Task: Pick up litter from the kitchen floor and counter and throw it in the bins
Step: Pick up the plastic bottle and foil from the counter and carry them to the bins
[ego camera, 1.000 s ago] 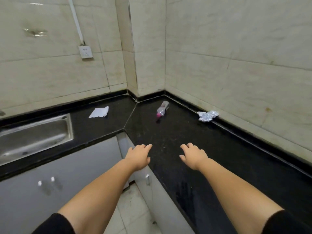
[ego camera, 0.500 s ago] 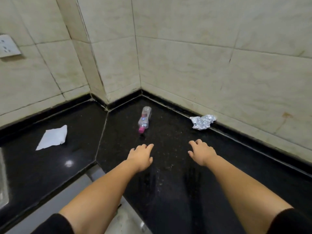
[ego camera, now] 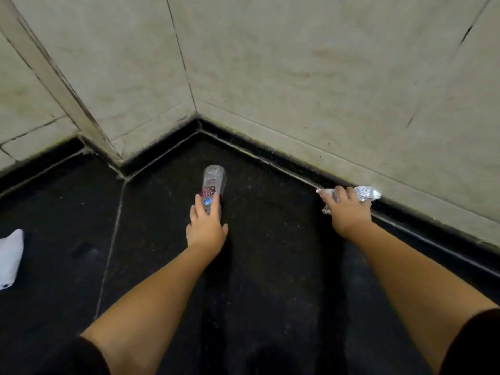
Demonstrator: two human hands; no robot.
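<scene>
Nearest the camera, two bare forearms with dark sleeves at the elbows stretch forward over the black speckled stone surface (ego camera: 270, 266). Half a second ago both hands hovered short of the litter with fingers loosely spread; now each has reached its target, and the view has closed in on the corner.

The left hand (ego camera: 207, 226) lies on the near end of the small clear plastic bottle with a pink-and-blue label (ego camera: 213, 182). Its fingers rest over the label, curled partly round the body, and the pink cap end seen earlier is now hidden under the palm. The bottle lies on its side on the surface, its base pointing toward the corner. Whether the grip has closed fully cannot be told.

The right hand (ego camera: 347, 209) is pressed down over the crumpled silver foil wrapper (ego camera: 366, 192), fingers bent around it, with foil showing beyond the fingertips on both sides. The wrapper sits against the black raised edge at the foot of the right wall.

At the far left edge, a white crumpled paper napkin (ego camera: 10, 255) lies on the surface, well apart from both hands and now mostly out of view.

Beyond, beige tiled walls (ego camera: 297, 77) meet in the corner.
</scene>
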